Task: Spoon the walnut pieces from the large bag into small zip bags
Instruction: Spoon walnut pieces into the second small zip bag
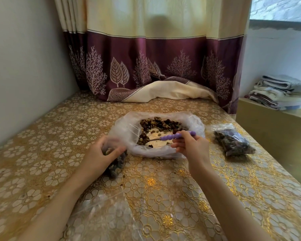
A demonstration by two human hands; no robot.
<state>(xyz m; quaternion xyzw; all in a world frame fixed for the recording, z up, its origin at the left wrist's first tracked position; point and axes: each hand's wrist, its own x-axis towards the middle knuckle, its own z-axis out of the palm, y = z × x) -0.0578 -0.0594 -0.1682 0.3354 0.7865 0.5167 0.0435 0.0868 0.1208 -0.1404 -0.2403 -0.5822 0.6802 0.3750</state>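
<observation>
While your left hand (pixel 101 152) pinches the small zip bag (pixel 114 164) open, your right hand (pixel 189 145), gripping the spoon (pixel 174 136), should scoop level near the table's middle.

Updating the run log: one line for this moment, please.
left hand: holds small zip bag | right hand: purple-handled spoon in large bag | filled zip bag: set aside right

Two bare forearms, no sleeves, rings or watch
</observation>
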